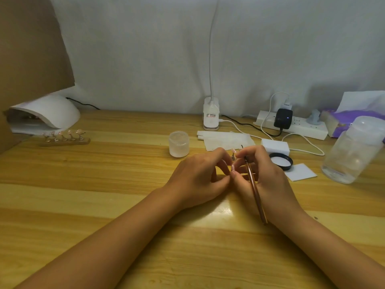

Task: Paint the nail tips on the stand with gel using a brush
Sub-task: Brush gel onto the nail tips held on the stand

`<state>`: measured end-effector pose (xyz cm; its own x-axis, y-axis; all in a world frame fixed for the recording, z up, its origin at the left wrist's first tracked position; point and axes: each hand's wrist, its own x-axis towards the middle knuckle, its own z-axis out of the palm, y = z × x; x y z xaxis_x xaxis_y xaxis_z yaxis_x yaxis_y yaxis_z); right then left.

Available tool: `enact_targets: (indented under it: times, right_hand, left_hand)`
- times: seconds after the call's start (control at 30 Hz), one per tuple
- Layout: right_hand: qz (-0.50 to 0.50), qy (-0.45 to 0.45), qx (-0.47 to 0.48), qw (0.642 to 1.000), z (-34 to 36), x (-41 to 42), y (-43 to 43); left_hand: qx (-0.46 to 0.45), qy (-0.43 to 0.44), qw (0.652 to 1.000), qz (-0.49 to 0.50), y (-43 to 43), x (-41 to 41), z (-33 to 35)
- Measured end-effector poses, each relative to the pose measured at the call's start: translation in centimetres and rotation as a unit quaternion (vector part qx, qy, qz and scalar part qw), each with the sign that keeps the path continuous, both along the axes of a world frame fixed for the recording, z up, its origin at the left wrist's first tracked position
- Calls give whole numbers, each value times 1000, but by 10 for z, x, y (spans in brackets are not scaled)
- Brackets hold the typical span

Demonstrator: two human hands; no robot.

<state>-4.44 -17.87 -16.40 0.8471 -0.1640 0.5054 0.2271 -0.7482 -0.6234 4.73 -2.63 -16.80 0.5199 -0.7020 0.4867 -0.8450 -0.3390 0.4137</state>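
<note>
2 hands meeting over table (104, 205), left hand (200, 180) pinching nail tip (233, 168), right hand (264, 174) gripping brush (255, 188)

Small dark label on white lamp base (211, 115) — print too blurred to read

both forearms lay forward, left hand (200, 180) and right hand (268, 176) meeting fingertip to fingertip, fingers curled in pinches.

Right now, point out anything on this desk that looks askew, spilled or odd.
One thing stands out: the large clear plastic jar at the right edge leans markedly to the left instead of standing upright. I cannot tell what props it. The black lid lies off its container beside the right hand, as expected mid-task. No spill shows on the wooden table.
</note>
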Motion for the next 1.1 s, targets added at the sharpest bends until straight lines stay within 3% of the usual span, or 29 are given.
enact_targets:
  times: [0.27, 0.5, 0.7, 1.1]
  right_hand:
    - [8, -30, 56, 998, 0, 3, 1]
    - [-3, -26, 212, 977, 6, 6, -3]
    - [30, 49, 277, 959, 3, 5, -9]
    - [1, 72, 285, 956, 4, 5, -11]
  left_hand:
    - [-23, 24, 999, 32, 2, 7, -2]
    - [-15, 64, 997, 35, 2, 11, -4]
    - [-24, 89, 996, 18, 3, 11, -2]
    - [-10, 59, 998, 23, 2, 11, -2]
